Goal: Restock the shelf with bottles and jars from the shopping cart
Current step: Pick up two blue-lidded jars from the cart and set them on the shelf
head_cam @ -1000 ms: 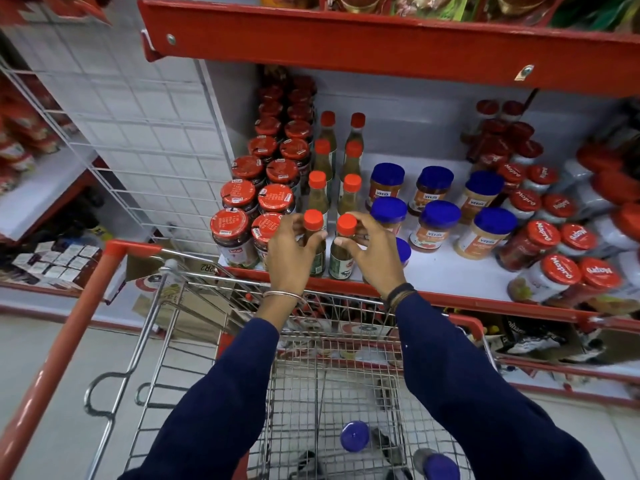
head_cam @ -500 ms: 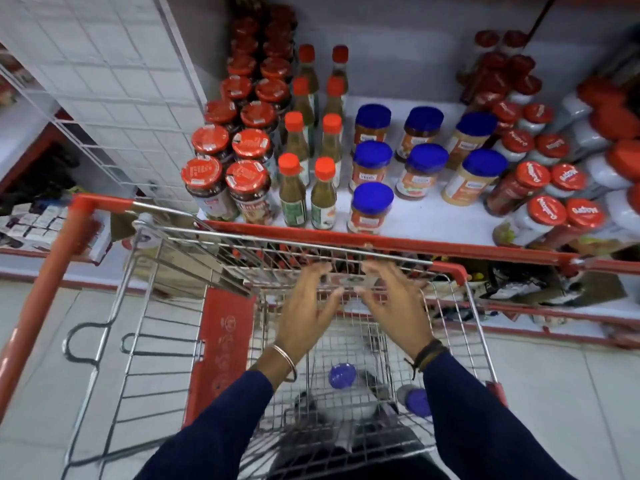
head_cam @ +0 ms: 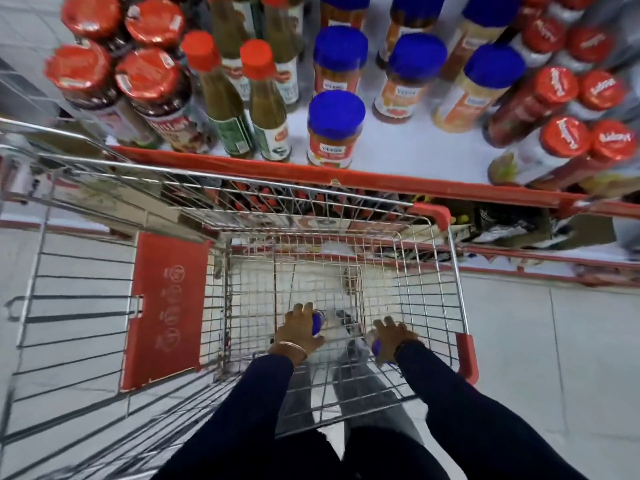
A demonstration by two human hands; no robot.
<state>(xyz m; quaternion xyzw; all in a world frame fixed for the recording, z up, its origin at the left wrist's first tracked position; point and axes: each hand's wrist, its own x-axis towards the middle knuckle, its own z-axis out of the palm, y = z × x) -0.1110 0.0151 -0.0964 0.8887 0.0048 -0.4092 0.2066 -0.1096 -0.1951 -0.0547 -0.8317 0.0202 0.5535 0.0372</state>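
Both my hands are down at the bottom of the wire shopping cart. My left hand is wrapped over a blue-lidded jar, whose lid shows past my fingers. My right hand covers a second blue-lidded jar, with only a sliver of blue visible at my thumb. Above the cart, the white shelf with a red front edge holds rows of blue-lidded jars, green sauce bottles with orange caps and red-lidded jars.
The cart's red child-seat flap hangs at the left inside the basket. Red-capped bottles crowd the shelf's right end. A lower shelf with packets sits behind the cart. Tiled floor lies to the right.
My hands left the two green bottles on the shelf front, came back over the cart rim and dropped to its bottom, closing on the two blue-lidded jars. My view tilted downward.
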